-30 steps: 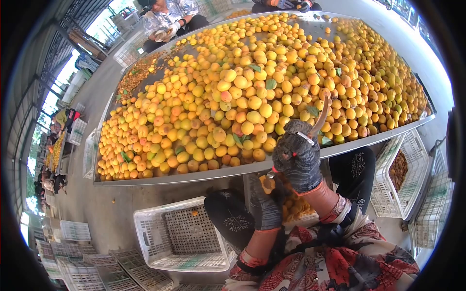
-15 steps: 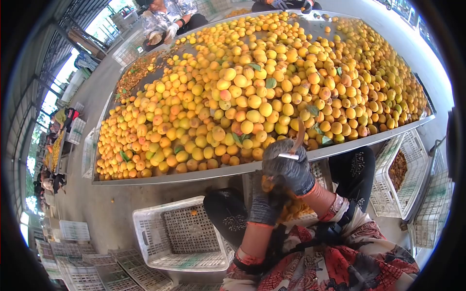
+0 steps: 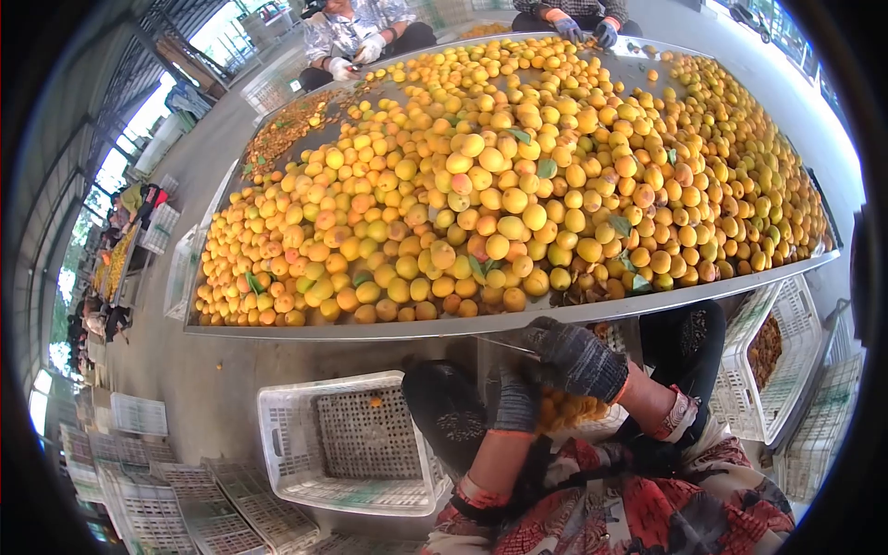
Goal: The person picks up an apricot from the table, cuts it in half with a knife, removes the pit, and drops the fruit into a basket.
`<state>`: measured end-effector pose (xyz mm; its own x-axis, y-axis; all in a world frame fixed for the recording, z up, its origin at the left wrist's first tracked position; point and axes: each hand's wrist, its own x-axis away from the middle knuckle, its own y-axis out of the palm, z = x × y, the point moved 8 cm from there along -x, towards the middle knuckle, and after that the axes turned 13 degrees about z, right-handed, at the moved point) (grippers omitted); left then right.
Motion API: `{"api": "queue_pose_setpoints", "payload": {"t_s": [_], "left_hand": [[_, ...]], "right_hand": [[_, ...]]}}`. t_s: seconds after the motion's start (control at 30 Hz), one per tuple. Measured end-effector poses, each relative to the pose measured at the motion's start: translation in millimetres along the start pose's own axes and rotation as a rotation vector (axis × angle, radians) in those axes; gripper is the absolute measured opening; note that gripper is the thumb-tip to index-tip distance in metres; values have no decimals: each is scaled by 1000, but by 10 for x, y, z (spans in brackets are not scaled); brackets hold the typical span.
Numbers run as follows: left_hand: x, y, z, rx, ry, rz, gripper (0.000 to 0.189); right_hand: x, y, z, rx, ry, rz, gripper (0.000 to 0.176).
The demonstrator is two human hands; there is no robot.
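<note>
My right hand, in a dark grey knit glove, is closed around a small knife. Its thin pale blade points left, just below the near edge of the table. Close under it is my left hand, gloved too; its fingers are dark, blurred and partly hidden, so what they hold is not visible. Below both hands, orange apricot pieces lie in a light crate between my legs. A wide heap of whole apricots with some green leaves covers much of the metal-rimmed table ahead.
An open white plastic crate with one orange piece stands left of my legs. Another crate, holding brownish pieces, is at the right. Two gloved people sit across the table. Stacked crates fill the lower left.
My right hand has turned and lowered; the brown handle that stuck up from it no longer shows, and the blade now points left. An orange bit by my left fingers is out of sight. The view shifted slightly.
</note>
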<state>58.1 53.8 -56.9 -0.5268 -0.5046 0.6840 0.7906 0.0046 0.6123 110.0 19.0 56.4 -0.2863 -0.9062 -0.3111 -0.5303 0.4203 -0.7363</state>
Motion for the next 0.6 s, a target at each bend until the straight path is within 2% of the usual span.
{"api": "queue_pose_setpoints", "payload": {"t_s": [0.07, 0.1, 0.13, 0.17, 0.2, 0.23, 0.27, 0.3, 0.33, 0.37, 0.4, 0.47, 0.5, 0.53, 0.6], "left_hand": [[519, 289, 96, 12, -91, 220, 41], [355, 157, 56, 18, -89, 219, 41], [36, 20, 27, -96, 29, 16, 39], [-204, -101, -20, -211, 149, -188, 37], [-409, -332, -113, -207, 153, -188, 37], [-578, -523, -163, -504, 354, -203, 36], [-626, -572, -177, -803, 553, -213, 34], [-452, -452, -104, -802, 551, -216, 34], [-190, -316, -54, -857, 373, -141, 35], [-60, -290, -77, -907, 194, -68, 37], [-147, -357, -124, -904, 192, -76, 37], [-339, -453, -194, -1078, 398, -184, 38], [-236, -367, -156, -1074, 397, -190, 38], [-54, -266, -38, -972, 366, -132, 37], [20, -252, 73, -870, 333, -78, 36]], "right_hand": [[35, 15, 32, -27, 2, 8, 35], [42, -1, 55, -49, 8, 16, 32], [39, -49, 45, -49, 3, 11, 32], [11, -213, 4, -86, -12, 107, 30], [9, -357, 1, -122, -26, 205, 28], [107, -257, 248, 37, -73, 250, 28], [63, -320, 264, 40, -73, 251, 28], [-23, -434, 382, -57, 67, 258, 29], [-68, -516, 490, -153, 208, 267, 30], [-77, -639, 468, 21, 169, 349, 27], [-110, -621, 527, 29, 170, 350, 27], [-140, -530, 890, -519, 458, 433, 27], [-236, -600, 773, -263, 471, 369, 29], [-284, -573, 845, -257, 473, 370, 29], [-440, -482, 886, -80, 313, 331, 26]]}}
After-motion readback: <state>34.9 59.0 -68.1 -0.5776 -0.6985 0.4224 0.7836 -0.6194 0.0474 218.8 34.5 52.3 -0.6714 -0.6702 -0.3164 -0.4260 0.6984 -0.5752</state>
